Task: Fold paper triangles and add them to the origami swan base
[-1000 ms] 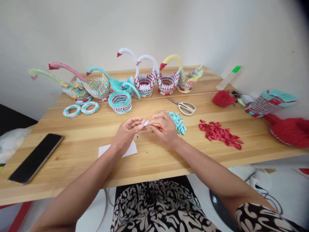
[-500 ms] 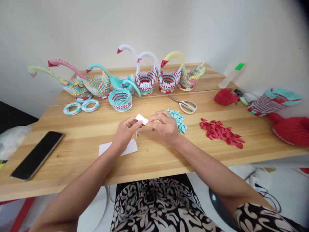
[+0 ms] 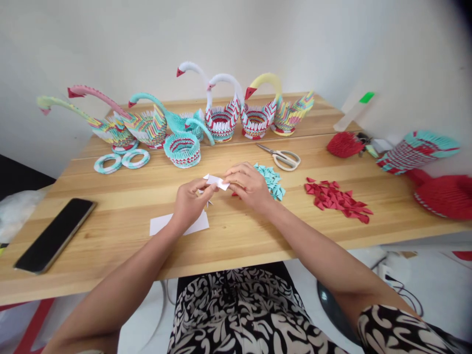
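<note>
A small folded piece of white paper (image 3: 218,183) is held above the table between my two hands. My left hand (image 3: 190,199) pinches its left side between thumb and fingers. The right side is gripped by the fingers of my right hand (image 3: 249,184). Under my left wrist lies a white paper sheet (image 3: 197,224), partly covered by the forearm. A small white folded bit (image 3: 209,202) lies just below the fingers. Beside my right hand is a pile of turquoise folded paper triangles (image 3: 272,181), partly hidden by it.
Red paper triangles (image 3: 337,199) lie to the right, with scissors (image 3: 282,157) behind. Several paper swans line the back, near a turquoise paper basket (image 3: 182,151) and two paper rings (image 3: 135,158). A phone (image 3: 55,236) lies at left, a red paper piece (image 3: 446,196) at right.
The white paper has turned in my fingers, and a pointed flap now shows at its left. My right hand's fingers lie flatter along its edge. The view has shifted slightly.
</note>
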`<control>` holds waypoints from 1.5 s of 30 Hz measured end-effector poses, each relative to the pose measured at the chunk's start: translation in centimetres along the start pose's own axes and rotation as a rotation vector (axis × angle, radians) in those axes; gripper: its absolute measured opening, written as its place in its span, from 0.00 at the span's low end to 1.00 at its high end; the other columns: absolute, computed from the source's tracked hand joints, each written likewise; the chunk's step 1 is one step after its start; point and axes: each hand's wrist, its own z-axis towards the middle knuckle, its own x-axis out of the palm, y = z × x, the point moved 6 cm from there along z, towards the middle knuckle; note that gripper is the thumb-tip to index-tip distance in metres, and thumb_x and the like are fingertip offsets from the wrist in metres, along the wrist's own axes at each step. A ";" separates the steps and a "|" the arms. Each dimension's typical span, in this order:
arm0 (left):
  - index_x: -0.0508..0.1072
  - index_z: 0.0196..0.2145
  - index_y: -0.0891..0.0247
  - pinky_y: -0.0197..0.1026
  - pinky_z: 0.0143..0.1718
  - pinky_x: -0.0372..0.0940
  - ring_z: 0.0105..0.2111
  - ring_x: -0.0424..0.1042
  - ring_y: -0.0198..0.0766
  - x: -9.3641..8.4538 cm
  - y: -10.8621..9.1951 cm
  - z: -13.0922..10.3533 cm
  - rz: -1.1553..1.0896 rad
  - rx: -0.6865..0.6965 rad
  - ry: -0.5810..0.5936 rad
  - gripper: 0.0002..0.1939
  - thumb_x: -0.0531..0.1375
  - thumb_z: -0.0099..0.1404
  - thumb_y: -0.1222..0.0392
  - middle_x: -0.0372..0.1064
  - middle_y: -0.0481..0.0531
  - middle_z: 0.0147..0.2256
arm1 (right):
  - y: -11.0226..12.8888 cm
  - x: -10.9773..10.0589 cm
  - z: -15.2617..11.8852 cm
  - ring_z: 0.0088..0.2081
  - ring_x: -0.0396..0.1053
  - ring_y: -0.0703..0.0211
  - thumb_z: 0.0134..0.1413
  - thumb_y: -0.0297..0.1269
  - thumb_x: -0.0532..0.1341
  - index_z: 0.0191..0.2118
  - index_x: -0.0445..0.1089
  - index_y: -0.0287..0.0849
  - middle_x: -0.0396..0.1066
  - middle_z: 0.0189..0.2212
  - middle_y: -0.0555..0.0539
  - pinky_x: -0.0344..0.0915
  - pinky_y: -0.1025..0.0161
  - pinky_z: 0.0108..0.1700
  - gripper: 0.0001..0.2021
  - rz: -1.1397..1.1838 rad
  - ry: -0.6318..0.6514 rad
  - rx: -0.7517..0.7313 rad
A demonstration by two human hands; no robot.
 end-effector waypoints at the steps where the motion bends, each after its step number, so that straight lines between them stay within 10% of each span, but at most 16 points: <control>1: 0.80 0.27 0.61 0.39 0.35 0.63 0.30 0.70 0.39 -0.1 -0.2 0.0 0.007 0.016 -0.018 0.11 0.62 0.60 0.53 0.76 0.50 0.28 | 0.0 0.0 0.0 0.43 0.70 0.56 0.64 0.35 0.58 0.40 0.74 0.45 0.75 0.40 0.45 0.67 0.56 0.45 0.07 0.004 0.002 -0.013; 10: 0.79 0.25 0.61 0.38 0.36 0.63 0.30 0.71 0.39 -0.3 -0.2 -0.1 0.017 0.023 -0.022 0.10 0.63 0.61 0.56 0.76 0.48 0.27 | 0.0 0.3 0.1 0.47 0.71 0.56 0.63 0.38 0.59 0.38 0.74 0.46 0.77 0.43 0.46 0.67 0.53 0.51 0.06 0.084 0.078 0.005; 28: 0.80 0.25 0.60 0.35 0.26 0.64 0.28 0.69 0.38 0.2 -0.8 -0.2 -0.071 0.043 0.031 0.10 0.63 0.60 0.55 0.73 0.51 0.27 | -2.3 1.9 -1.1 0.32 0.68 0.63 0.55 0.45 0.64 0.33 0.71 0.40 0.74 0.30 0.50 0.65 0.65 0.36 0.12 0.583 0.066 0.676; 45: 0.77 0.28 0.62 0.37 0.33 0.63 0.29 0.67 0.37 0.7 0.6 0.0 -0.291 -0.111 0.041 0.12 0.69 0.55 0.50 0.72 0.50 0.28 | -0.7 2.0 -1.3 0.37 0.73 0.61 0.57 0.41 0.63 0.49 0.70 0.44 0.75 0.35 0.49 0.67 0.64 0.38 0.14 0.586 -0.020 0.638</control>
